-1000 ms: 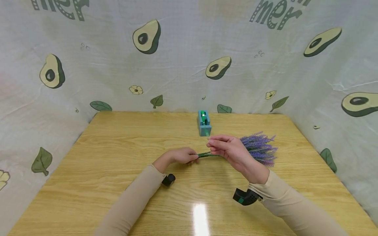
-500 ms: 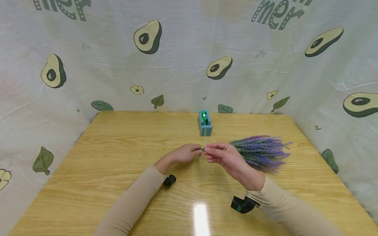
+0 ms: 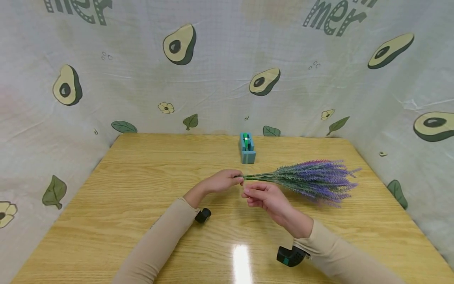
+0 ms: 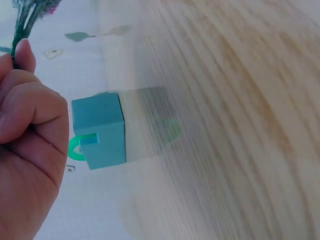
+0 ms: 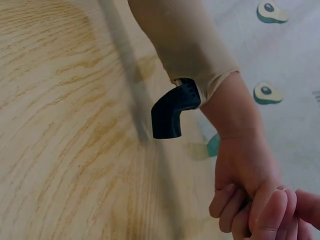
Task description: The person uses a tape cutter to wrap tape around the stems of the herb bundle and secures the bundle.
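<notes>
My left hand [image 3: 222, 180] grips the thin green stems of a lavender bunch [image 3: 315, 179], whose purple heads point right above the table. In the left wrist view the curled left hand [image 4: 30, 115] has stems [image 4: 19, 42] rising from it. Just below the stems, my right hand [image 3: 267, 199] pinches the end of clear tape, with thumb and fingertips together; the strip itself is barely visible. A blue tape dispenser [image 3: 248, 157] with a green roll [image 3: 246, 140] stands behind the hands. The right wrist view catches the left hand [image 5: 242, 165] close to the right fingertips.
The wooden table [image 3: 159, 157] ends at a pale cloth [image 3: 220, 90] printed with avocados and leaves, hanging behind and along the sides. Small black cameras [image 3: 291, 256] sit on both wrists. Light glares off the table's near part.
My right hand has come from near the dispenser down past the stems towards me, with the tape in its fingertips. The left hand has moved slightly away from me, holding the lavender.
</notes>
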Available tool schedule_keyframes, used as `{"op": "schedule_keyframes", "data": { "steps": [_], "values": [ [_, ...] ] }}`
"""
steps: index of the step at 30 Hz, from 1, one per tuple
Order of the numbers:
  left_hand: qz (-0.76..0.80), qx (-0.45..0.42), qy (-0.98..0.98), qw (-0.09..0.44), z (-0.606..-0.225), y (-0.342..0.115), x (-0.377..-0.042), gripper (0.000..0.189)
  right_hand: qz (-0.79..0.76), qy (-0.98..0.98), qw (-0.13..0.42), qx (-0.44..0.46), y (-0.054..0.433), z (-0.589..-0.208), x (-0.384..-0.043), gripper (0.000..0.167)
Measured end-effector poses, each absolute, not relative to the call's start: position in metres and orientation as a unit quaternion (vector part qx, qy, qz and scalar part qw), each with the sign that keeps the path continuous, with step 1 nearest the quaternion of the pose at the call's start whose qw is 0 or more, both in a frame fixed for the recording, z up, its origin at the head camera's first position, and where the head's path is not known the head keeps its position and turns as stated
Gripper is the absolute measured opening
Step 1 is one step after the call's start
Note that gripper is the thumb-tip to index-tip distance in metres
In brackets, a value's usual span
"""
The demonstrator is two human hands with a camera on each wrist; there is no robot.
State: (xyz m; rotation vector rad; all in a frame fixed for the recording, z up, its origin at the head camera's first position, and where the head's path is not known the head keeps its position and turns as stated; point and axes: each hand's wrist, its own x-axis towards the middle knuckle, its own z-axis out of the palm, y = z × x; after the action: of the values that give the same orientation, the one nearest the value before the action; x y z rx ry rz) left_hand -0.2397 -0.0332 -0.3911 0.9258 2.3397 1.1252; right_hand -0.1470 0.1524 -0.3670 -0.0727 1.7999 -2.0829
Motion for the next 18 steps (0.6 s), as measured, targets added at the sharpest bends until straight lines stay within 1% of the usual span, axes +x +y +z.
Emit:
{"op": "schedule_keyframes", "data": {
  "steps": [3,8,10,15,18],
  "values": [
    [0.420,0.323,0.822,0.207,-0.392,-0.033,-0.239,0.022,-0.744,0.640,0.193,-0.020,0.152,-0.369,-0.144,0.013],
    [0.439,0.323,0.805,0.233,-0.394,-0.032,-0.236,0.021,-0.757,0.627,0.182,-0.004,0.150,-0.370,-0.139,0.008],
    [0.438,0.330,0.800,0.244,-0.396,-0.032,-0.234,0.020,-0.758,0.628,0.176,0.004,0.149,-0.371,-0.138,0.010],
    [0.426,0.339,0.795,0.269,-0.402,-0.033,-0.226,0.021,-0.752,0.638,0.165,0.031,0.148,-0.376,-0.135,0.024],
    [0.416,0.341,0.798,0.271,-0.402,-0.034,-0.221,0.023,-0.757,0.633,0.155,0.044,0.147,-0.381,-0.133,0.020]
  ]
}}
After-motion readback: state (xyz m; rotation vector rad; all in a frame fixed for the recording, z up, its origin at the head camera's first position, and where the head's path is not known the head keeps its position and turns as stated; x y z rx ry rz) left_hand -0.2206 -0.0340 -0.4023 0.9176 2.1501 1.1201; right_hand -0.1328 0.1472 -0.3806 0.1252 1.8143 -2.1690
